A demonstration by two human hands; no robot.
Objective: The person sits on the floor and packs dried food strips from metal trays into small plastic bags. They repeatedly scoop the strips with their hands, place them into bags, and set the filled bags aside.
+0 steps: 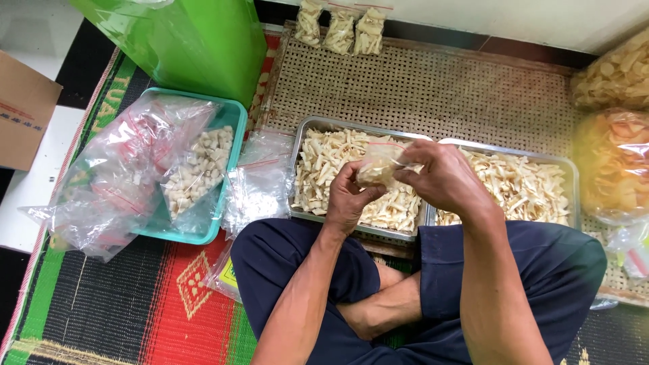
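1. Cross-legged on the mat (135,297), the person's left hand (348,203) and right hand (443,176) both clamped a small clear bag (378,165) of pale snack sticks.
2. Beyond lay two steel trays (301,135); judging by the grip, sealing its top needed pinching.

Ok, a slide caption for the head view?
Both hands, left and right, hold a small snack bag above two metal trays.

The left metal tray (305,169) lies on the woven mat (433,88). Just right of it, touching, lies a second tray (571,182). Left of it lies a pile of empty bags (257,186), then a plastic tub (226,169). Behind it, near the wall, lie three filled packets (340,27). Above it, both hands hold a small bag (378,165).
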